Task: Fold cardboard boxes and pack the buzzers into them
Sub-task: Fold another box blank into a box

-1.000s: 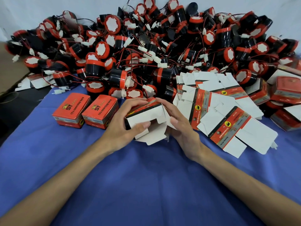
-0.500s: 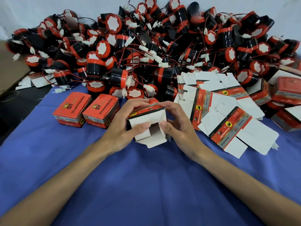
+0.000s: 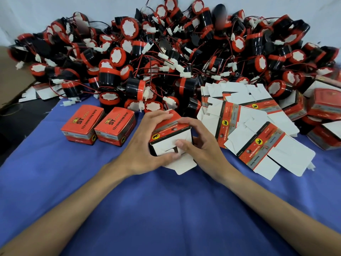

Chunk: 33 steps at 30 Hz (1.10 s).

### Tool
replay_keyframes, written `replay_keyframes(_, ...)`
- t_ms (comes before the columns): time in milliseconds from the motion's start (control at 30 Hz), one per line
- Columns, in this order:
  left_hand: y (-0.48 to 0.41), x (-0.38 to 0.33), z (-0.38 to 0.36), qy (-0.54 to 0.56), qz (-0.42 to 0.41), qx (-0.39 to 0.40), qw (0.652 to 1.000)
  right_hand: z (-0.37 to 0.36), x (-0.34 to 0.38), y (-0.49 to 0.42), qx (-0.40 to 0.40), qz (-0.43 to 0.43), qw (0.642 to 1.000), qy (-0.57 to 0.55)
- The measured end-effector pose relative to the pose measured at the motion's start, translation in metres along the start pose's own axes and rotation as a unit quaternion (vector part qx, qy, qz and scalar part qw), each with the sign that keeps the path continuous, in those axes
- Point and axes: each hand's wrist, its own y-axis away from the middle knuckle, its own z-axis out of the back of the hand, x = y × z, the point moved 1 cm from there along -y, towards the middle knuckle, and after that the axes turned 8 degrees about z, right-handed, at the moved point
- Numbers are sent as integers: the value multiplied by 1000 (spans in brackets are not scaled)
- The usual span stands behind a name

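Note:
A half-folded red and white cardboard box [image 3: 166, 143] stands on the blue cloth at the centre, its white end flaps facing me. My left hand [image 3: 145, 145] grips its left side, fingers curled over the top and thumb on the lower flap. My right hand [image 3: 201, 143] holds the right side, its thumb pressing a white flap inward. One large flap [image 3: 182, 164] still lies flat on the cloth below the box. A big heap of black and red buzzers [image 3: 166, 58] with wires and white plugs fills the back.
Two closed red boxes [image 3: 82, 124] [image 3: 115, 126] stand left of my hands. A fan of flat unfolded box blanks [image 3: 254, 130] lies on the right, with more folded boxes [image 3: 323, 108] at the far right. The blue cloth [image 3: 166, 209] covers the table.
The side flaps have been folded in over the box's open end. My right thumb has moved onto the flap and both hands have closed tighter round the box.

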Motion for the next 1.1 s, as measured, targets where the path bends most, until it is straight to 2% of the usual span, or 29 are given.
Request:
replay_keyframes(300, -3, 0, 8, 96, 43, -25, 994, 2, 6, -1, 117, -15, 993, -22)
replay_keyframes(400, -4, 1, 9, 129, 64, -30, 989, 2, 5, 3, 131, -8, 990, -44)
replay_keyframes(467, -5, 1, 10, 135, 68, -35, 988, 1, 4, 4, 137, 3, 991, 3)
replay_keyframes(667, -4, 0, 8, 109, 46, -38, 992, -2, 1, 1, 86, 21, 994, 71)
replay_keyframes(1100, 0, -2, 4, 49, 8, 10, 999, -1, 4, 1, 16, 23, 999, 26)
